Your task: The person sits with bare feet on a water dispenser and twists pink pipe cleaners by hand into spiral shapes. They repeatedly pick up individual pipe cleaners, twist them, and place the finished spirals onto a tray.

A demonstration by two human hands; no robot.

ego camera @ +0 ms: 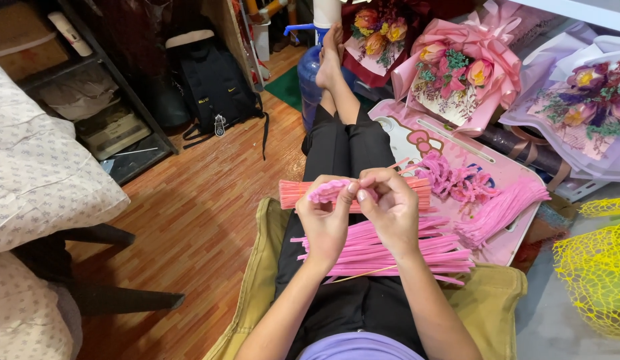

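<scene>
Pink coiled pipe cleaner (pixel 329 190) is pinched between both hands above the lap; left hand (pixel 325 217) grips its middle w/ thumb & fingers, right hand (pixel 390 207) nips the end nearest it, fingertips hiding that end. Under the hands lie loose pink pipe cleaners (pixel 390 250) on the legs, partly covered by wrists. Salmon bundle (pixel 297 193) sits behind. Pink tray (pixel 503 247) beside holds finished curls (pixel 457 180). Bouquets (pixel 457 73) further back, cut off at frame edge

Fuzzy pink pipe cleaners (pixel 383 250) across matt black cloth trousers (pixel 347 150), glossy wood-plank floor (pixel 203 220), glossy pink plastic tray (pixel 503 177), yellow plastic netting (pixel 600 273), soft patterned cloth cushion (pixel 37 167)
</scene>
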